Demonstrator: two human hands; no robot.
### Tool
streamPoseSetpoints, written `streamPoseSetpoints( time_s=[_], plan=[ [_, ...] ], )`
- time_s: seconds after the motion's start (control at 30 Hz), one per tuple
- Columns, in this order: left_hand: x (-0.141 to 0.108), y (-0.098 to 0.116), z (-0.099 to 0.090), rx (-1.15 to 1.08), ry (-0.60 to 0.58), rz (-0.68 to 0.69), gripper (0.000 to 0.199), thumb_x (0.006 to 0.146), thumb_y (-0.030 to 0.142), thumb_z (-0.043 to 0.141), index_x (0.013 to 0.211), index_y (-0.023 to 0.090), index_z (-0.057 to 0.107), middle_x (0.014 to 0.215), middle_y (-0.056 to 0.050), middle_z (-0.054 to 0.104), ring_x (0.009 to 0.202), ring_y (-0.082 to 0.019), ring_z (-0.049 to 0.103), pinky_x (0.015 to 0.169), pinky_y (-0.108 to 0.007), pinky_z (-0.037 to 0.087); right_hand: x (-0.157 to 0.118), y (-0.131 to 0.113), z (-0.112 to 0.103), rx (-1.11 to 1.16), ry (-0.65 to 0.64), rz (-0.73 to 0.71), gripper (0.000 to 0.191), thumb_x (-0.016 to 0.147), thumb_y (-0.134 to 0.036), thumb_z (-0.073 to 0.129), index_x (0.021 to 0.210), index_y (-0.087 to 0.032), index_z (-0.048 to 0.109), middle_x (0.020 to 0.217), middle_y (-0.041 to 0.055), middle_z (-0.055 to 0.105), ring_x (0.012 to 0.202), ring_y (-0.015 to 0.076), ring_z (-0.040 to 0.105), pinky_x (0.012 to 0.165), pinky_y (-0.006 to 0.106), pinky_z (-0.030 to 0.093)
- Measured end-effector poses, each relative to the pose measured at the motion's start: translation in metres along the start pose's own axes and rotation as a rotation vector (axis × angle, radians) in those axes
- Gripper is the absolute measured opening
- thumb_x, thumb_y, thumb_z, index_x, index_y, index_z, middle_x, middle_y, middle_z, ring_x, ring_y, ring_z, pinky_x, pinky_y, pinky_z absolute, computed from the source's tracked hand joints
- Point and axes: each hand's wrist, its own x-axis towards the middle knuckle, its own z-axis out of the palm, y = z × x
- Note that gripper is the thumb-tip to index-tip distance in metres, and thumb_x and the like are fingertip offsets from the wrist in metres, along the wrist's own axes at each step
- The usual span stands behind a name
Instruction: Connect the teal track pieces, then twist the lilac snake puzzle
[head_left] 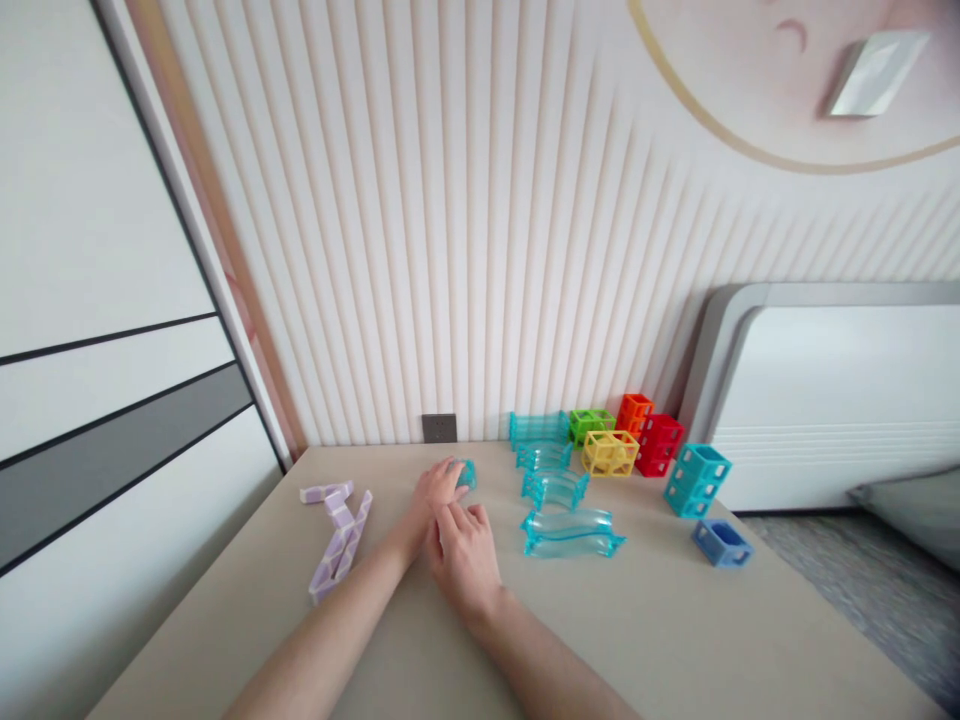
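My left hand (439, 487) is closed around a translucent teal plastic piece (467, 474) toward the back of the table; the fingers cover much of that piece. Just nearer to me, my right hand (466, 552) has its fingers curled beside my left wrist, and whatever lies under its fingertips is hidden. To the right lie several translucent teal track pieces: a straight one (538, 428) by the wall, two curved ones (544, 456) (555, 488), and a wavy one (571, 532) closest to me.
On the left lies a lilac and white folding snake puzzle (341, 530). Open-frame blocks stand right: green (591, 424), yellow (610, 454), orange (634, 412), red (659, 445), teal (697, 480) and blue (721, 543). A ribbed wall (465, 250) with a dark socket (439, 428) borders the table (420, 650).
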Motion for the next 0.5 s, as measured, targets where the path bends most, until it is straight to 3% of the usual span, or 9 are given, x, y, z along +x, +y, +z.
streamPoseSetpoints(
  time_s=[0.1,0.23,0.5],
  plan=[
    [0.028,0.011,0.006,0.001,-0.004,0.027,0.038,0.089,0.02,0.06,0.127,0.023,0.055,0.132,-0.012,0.061,0.122,-0.028,0.058,0.101,-0.04,0.047,0.0,0.003,0.001,0.003,0.011,0.003,0.021,0.089,-0.012,0.05,0.104,-0.021,0.061,0.084,0.0017,0.068,0.075,0.0182,0.06,0.077,0.034,0.03],
    [0.054,0.024,0.012,0.006,-0.016,0.096,0.04,0.092,0.022,0.058,0.131,0.021,0.051,0.129,-0.012,0.062,0.119,-0.028,0.06,0.099,-0.039,0.047,0.003,0.008,0.002,-0.008,0.007,0.027,0.026,0.088,-0.011,0.049,0.108,-0.021,0.061,0.085,0.0018,0.066,0.075,0.0185,0.059,0.076,0.034,0.03],
    [0.08,0.028,0.023,0.048,-0.024,0.089,0.045,0.093,0.024,0.057,0.137,0.017,0.047,0.14,-0.018,0.051,0.121,-0.032,0.058,0.097,-0.04,0.047,0.01,0.022,0.004,-0.008,-0.034,0.127,0.032,0.086,-0.008,0.05,0.114,-0.021,0.059,0.093,0.0029,0.066,0.081,0.0197,0.059,0.081,0.036,0.031]
  ],
)
